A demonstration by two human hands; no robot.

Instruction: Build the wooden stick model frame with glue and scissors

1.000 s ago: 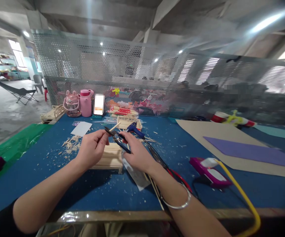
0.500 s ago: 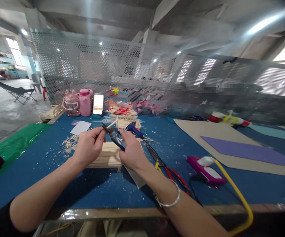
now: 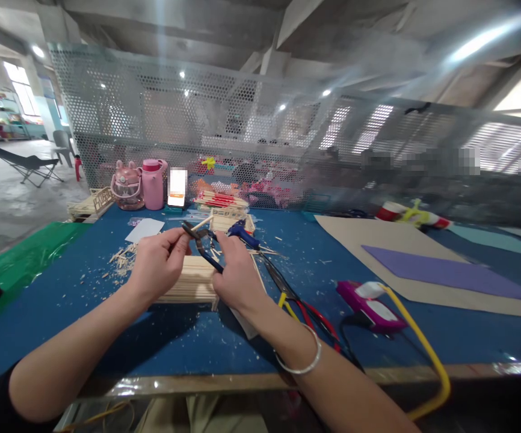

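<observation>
Biggest first: the perforated screen (image 3: 197,114) runs beyond the slatted wooden piece (image 3: 191,276), and whatever stands behind it is a blur of grey and pink, with patches pixelated on the right. Under everything, the blue counter (image 3: 165,343), its sides cut off by the frame. Well to the right of the slatted piece, a beige sheet (image 3: 351,231), partly covered by a purple sheet (image 3: 441,270). The slatted piece itself: a row of pale strips, its left end lost behind the left hand (image 3: 159,264), its right end running up to the right hand (image 3: 240,273). Right grip, closed round the handles of the dark pliers (image 3: 209,257), most of the handles buried in the palm. Left grip, pinched narrow on the pale stick (image 3: 205,222) at the pliers' head; the stick's near end is hidden by fingers and metal, so I can't tell whether the jaws touch it. Pliers and stick are up over the slatted piece's far edge, the stick's free end pointing away. And smallest, wood scraps (image 3: 123,258) scattered left of the slatted piece, some concealed by the left hand.
</observation>
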